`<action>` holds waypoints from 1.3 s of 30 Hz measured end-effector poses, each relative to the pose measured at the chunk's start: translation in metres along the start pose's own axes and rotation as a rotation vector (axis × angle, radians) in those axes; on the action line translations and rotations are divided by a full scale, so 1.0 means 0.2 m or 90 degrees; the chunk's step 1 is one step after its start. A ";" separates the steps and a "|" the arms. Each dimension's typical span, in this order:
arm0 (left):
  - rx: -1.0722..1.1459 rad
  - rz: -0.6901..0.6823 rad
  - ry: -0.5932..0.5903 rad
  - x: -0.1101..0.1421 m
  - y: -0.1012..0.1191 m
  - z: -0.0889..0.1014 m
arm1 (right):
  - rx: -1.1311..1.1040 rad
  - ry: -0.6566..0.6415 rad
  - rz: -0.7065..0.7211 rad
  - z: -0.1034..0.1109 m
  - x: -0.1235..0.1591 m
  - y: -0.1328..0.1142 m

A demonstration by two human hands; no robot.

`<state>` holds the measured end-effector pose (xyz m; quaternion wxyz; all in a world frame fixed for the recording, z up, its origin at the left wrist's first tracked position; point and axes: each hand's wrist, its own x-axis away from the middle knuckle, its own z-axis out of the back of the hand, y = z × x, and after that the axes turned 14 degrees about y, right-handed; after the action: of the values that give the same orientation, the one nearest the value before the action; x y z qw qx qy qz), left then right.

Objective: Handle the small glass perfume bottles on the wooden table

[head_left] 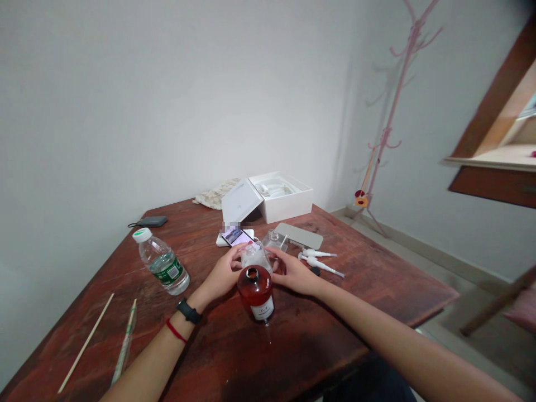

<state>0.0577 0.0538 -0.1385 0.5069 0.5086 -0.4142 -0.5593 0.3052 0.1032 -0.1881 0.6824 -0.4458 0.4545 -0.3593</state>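
Note:
Between my left hand (231, 264) and my right hand (288, 269) is a clear, whitish container (256, 257), with the fingers of both hands closed around its sides. Its exact kind is hard to make out. Directly in front of it stands an amber bottle (254, 290), upright with its mouth uncapped and a white label facing me; it hides the container's lower part. Another clear item (274, 240) lies just behind my right fingers. To the right of that hand lie two white pump heads (320, 262), near a small black piece (315, 271).
A water bottle (163, 263) stands left of my left hand. Nearer me lie a chopstick (87, 340) and a wrapped pair (124, 343). Behind the hands are a phone (237, 237), an open white box (287, 207), a grey flat device (299, 235) and a dark power bank (153, 221).

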 end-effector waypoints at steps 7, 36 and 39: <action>0.052 0.029 -0.029 0.02 -0.03 -0.02 | -0.001 -0.004 -0.011 -0.01 0.01 -0.01; 0.004 -0.113 0.107 0.05 0.14 -0.03 | -0.114 0.066 -0.011 0.02 0.00 -0.11; 0.003 -0.169 0.155 0.08 0.25 -0.02 | -0.135 0.085 -0.002 0.04 -0.01 -0.12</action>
<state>0.0694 0.0313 -0.0925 0.4742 0.6237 -0.2803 -0.5545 0.3104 0.0990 -0.1645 0.5992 -0.4911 0.5334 -0.3394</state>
